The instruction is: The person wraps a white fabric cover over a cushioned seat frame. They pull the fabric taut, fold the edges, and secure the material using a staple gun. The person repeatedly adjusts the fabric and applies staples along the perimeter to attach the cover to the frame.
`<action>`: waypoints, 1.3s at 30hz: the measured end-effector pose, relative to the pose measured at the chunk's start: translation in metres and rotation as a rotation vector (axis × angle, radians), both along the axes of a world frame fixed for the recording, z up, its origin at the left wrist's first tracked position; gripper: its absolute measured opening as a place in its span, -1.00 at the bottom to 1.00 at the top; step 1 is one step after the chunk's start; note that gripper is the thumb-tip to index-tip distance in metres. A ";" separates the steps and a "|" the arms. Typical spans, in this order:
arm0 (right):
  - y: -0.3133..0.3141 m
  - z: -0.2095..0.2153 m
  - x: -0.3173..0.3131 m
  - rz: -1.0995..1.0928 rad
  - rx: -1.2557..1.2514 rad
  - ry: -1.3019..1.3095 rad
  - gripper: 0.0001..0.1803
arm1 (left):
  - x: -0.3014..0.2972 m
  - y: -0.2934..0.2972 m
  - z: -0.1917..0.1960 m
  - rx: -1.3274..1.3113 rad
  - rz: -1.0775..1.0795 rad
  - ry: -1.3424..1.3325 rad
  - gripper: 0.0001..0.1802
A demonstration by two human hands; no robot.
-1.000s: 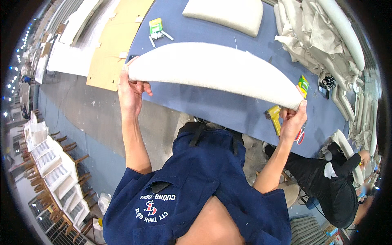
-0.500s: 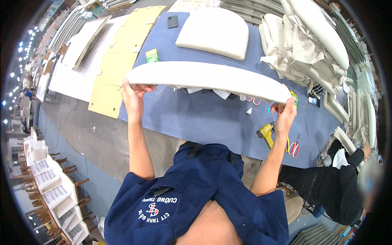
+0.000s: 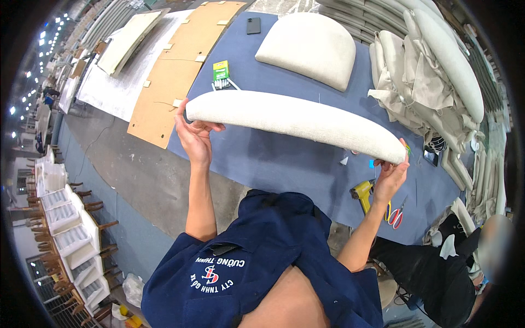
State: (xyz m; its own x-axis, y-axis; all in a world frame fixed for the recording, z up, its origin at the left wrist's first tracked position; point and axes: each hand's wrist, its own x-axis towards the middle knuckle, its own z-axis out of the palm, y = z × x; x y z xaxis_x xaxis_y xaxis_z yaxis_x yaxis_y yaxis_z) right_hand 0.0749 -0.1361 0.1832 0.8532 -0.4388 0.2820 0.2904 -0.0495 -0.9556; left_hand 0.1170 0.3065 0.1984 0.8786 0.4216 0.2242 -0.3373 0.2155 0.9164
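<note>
While the long pad (image 3: 295,123) hangs in the air over the blue table (image 3: 273,164), held only at its two ends, the likeliest mishap is a sag or twist in its middle that drags one end out of a grip; it would then drop onto the table, perhaps onto the yellow tool (image 3: 362,192) or the scissors (image 3: 396,214) below its right end. It spans the whole gap between the hands, level with them and slanting down to the right. The left hand (image 3: 194,134) clasps the left tip, fingers curled over it. The right hand (image 3: 391,177) pinches the right tip from beneath.
</note>
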 end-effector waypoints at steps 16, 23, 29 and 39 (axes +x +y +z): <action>-0.002 0.002 -0.001 0.092 0.148 -0.091 -0.24 | -0.004 0.004 -0.006 -0.137 -0.102 -0.046 -0.30; 0.008 0.007 -0.005 0.056 0.182 -0.084 -0.25 | -0.005 0.009 -0.010 -0.143 -0.075 -0.020 -0.31; 0.007 -0.001 -0.009 0.067 0.153 -0.132 -0.25 | -0.006 0.004 -0.010 -0.026 -0.001 0.019 -0.33; -0.015 0.024 0.022 -0.091 -0.432 -0.143 -0.44 | 0.042 0.038 0.005 0.719 0.168 -0.191 -0.59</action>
State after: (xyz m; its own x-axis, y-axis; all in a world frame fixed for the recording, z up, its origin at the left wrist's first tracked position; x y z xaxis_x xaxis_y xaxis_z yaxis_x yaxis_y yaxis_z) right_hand 0.0970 -0.1506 0.2074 0.7559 -0.3265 0.5674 0.3935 -0.4662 -0.7924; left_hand 0.1592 0.3449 0.2032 0.7341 0.2391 0.6356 -0.4793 -0.4807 0.7343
